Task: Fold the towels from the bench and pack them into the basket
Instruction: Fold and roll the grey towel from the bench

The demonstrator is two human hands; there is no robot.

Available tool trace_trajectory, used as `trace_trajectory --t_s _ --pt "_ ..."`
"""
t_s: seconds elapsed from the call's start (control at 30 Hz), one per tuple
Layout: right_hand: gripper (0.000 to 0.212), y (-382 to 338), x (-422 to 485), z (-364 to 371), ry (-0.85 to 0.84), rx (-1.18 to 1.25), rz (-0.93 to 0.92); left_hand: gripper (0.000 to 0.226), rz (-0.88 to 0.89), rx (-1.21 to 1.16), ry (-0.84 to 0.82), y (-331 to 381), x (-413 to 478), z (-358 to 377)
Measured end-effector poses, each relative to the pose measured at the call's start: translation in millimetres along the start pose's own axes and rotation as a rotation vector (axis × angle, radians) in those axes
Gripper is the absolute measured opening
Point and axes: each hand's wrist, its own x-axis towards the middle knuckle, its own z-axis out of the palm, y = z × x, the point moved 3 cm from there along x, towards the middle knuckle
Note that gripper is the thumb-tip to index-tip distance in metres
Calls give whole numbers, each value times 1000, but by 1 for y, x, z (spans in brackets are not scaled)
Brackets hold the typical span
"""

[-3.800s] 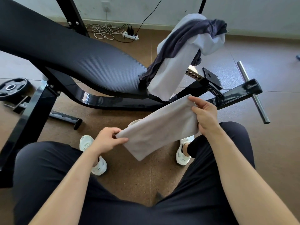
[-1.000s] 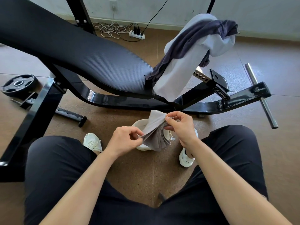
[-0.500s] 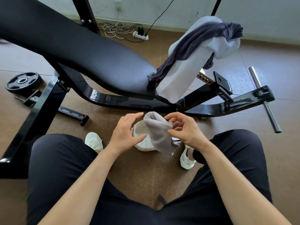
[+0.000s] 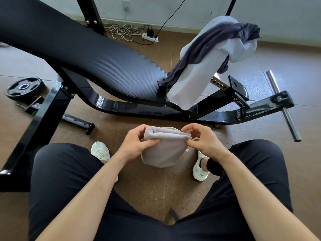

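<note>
Seated person, both hands low between the knees. Folded grey towel (image 4: 165, 150) is held over the floor (image 4: 147, 185), between the two shoes. Left hand (image 4: 137, 143) pinches the towel's left end between thumb and curled fingers; right hand (image 4: 203, 141) pinches the right end of the top fold. A pale rim, apparently the basket (image 4: 171, 127), shows just behind the towel; the rest is hidden. On the bench (image 4: 86, 54), a white towel (image 4: 191, 84) and a dark towel (image 4: 208, 42) hang over the far end. Weight plate (image 4: 24, 87) lies at left, power strip (image 4: 150, 36) by the wall.
</note>
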Motion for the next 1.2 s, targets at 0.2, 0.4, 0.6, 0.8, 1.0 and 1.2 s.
trace_trajectory --t_s 0.2,0.4,0.6,0.8,1.0,1.2 --pt "25 -13 -2 20 -58 36 -35 23 -41 -214 64 3 0 5" --pt "62 -28 -9 36 -156 18 -158 15 -32 -74 191 -5 2 1" --pt "40 -20 -4 42 -159 -186 -146 25 -41 25 225 -11 5 -4" --pt "46 -11 2 38 -74 -87 -20 69 19 111 31 -8 3 1" --pt "46 -5 2 38 -93 130 113 105 90 360 -61 -12 -4 9" --pt "51 -9 1 37 -139 172 170 104 200 645 -51 -11 -4 7"
